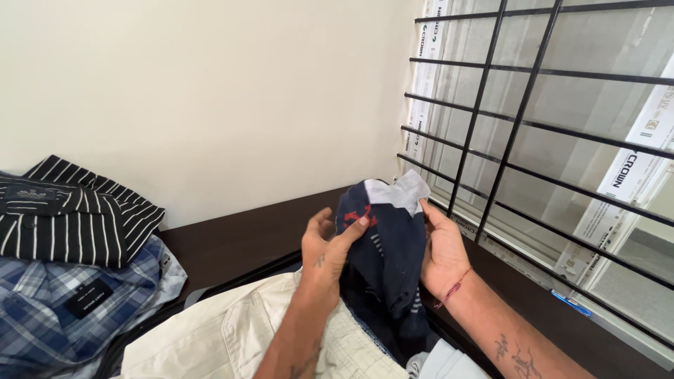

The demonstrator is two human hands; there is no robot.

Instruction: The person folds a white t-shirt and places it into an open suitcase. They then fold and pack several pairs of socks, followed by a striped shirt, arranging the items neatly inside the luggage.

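Both hands, left hand [326, 256] and right hand [442, 253], hold a navy sock [386, 238].

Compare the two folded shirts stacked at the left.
The black striped shirt has thin white stripes on black; the blue checked shirt is plaid in blue and white. The black striped shirt lies on top; the blue checked shirt sits beneath it, partly covered. Both are folded and show collar labels.

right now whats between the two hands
In the head view, a dark navy sock with a grey toe and red marks hangs between the left hand and the right hand; both grip its sides.
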